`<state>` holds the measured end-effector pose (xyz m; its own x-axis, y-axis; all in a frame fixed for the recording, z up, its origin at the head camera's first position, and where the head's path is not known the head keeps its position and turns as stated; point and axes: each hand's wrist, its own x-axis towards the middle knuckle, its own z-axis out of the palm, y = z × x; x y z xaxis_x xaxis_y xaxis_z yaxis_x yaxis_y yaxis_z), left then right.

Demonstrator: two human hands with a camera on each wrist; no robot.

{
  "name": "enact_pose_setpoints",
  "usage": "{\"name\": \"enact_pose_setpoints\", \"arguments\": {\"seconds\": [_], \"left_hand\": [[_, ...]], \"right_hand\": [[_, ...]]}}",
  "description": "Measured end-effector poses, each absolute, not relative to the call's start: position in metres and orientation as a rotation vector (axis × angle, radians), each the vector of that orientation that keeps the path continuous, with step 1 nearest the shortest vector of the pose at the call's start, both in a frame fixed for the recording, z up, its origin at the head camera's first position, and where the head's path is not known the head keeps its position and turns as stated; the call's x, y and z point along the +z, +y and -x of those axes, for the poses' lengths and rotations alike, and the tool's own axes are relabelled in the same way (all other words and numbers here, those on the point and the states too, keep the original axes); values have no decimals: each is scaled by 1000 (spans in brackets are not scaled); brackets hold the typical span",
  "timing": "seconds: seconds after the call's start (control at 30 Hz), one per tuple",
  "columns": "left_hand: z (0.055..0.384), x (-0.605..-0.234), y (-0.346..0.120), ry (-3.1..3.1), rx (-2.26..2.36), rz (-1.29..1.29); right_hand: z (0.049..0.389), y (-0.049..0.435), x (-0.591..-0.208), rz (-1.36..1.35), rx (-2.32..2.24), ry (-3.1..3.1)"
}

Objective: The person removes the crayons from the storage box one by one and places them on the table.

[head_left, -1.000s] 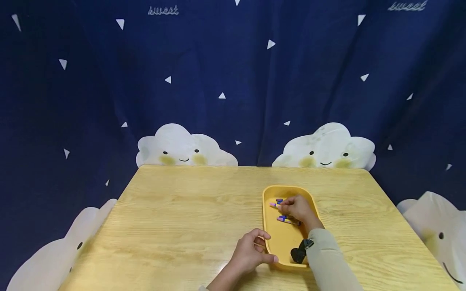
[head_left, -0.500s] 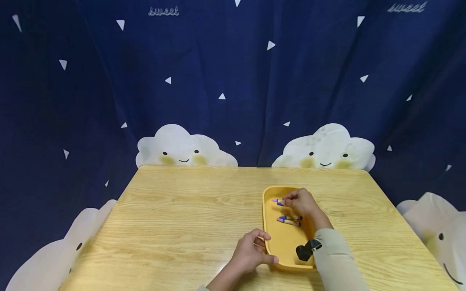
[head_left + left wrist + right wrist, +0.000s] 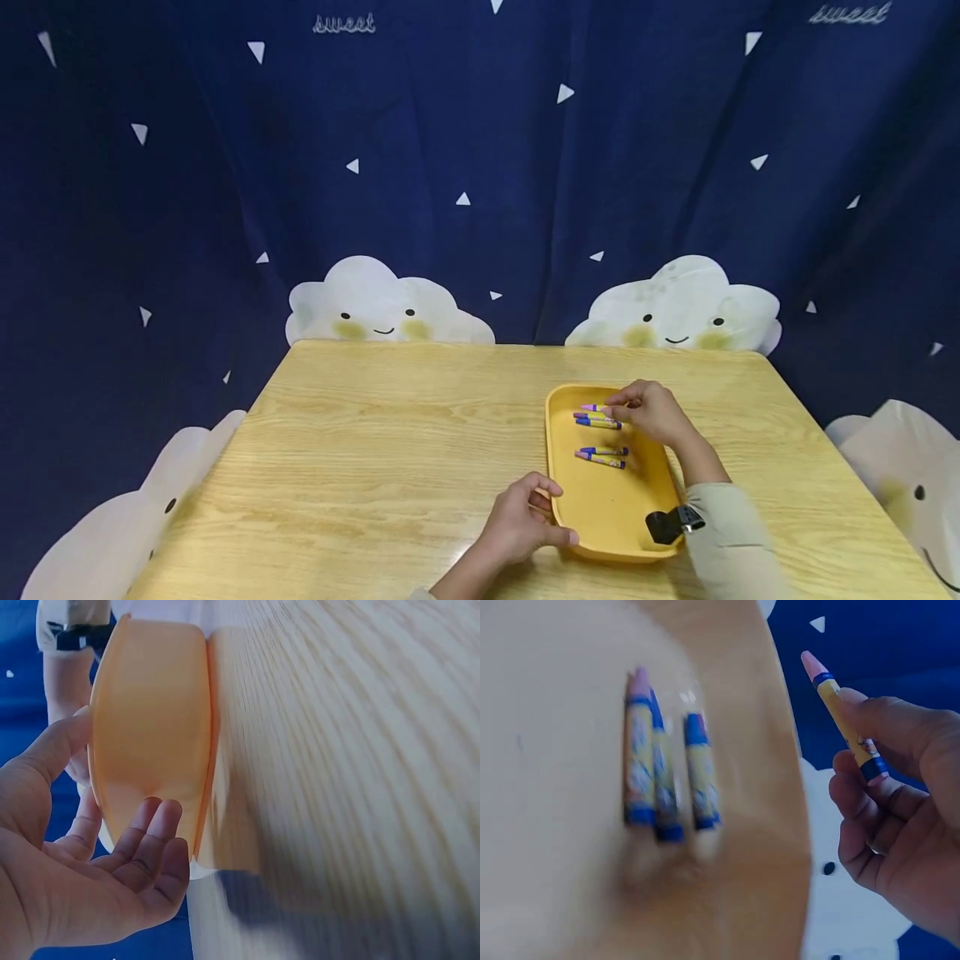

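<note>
My right hand (image 3: pixel 651 410) pinches a pink crayon (image 3: pixel 844 712) with a yellow wrapper between thumb and fingers, over the far end of the yellow tray (image 3: pixel 615 521). Several other crayons lie in the tray. Near the held one are a purple-tipped crayon (image 3: pixel 583 415) and a blue crayon (image 3: pixel 598 423). Closer to me, a second blue crayon (image 3: pixel 609 451) lies beside a dull pink crayon (image 3: pixel 600 461). My left hand (image 3: pixel 517 521) holds the tray's near left corner, with thumb and index finger at the rim; the other fingers are by the outer wall in the left wrist view.
The tray stands on a light wooden table (image 3: pixel 405 450), right of its middle. A dark blue curtain (image 3: pixel 420 117) with white clouds hangs behind the table. A black wrist device (image 3: pixel 667 525) on my right arm covers part of the tray's near right side.
My right hand moves right and slightly away with the pink crayon, baring the crayons that it partly covered. My left hand stays at the tray's corner.
</note>
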<state>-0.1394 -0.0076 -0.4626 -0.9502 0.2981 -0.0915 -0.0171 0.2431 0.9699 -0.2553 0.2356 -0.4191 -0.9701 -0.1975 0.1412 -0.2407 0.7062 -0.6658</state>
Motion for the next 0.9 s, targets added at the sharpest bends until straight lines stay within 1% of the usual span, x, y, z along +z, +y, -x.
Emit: {"name": "enact_pose_setpoints", "arguments": {"seconds": [0.17,0.4,0.6,0.9], "left_hand": [[139,-463,-7,2253,1747,-273],[139,-462,-7,2269,1762,-275],[139,-463,-7,2268,1762,-273],[138,-462,-7,2274,1763,-260]], "right_hand": [[244,256,-413,-433,1065,-2774],[240,277,-404,-475,1009,-2701],[239,301,-409,-416,1000,-2700],[243,339,-430,-255,1032,-2722]]}}
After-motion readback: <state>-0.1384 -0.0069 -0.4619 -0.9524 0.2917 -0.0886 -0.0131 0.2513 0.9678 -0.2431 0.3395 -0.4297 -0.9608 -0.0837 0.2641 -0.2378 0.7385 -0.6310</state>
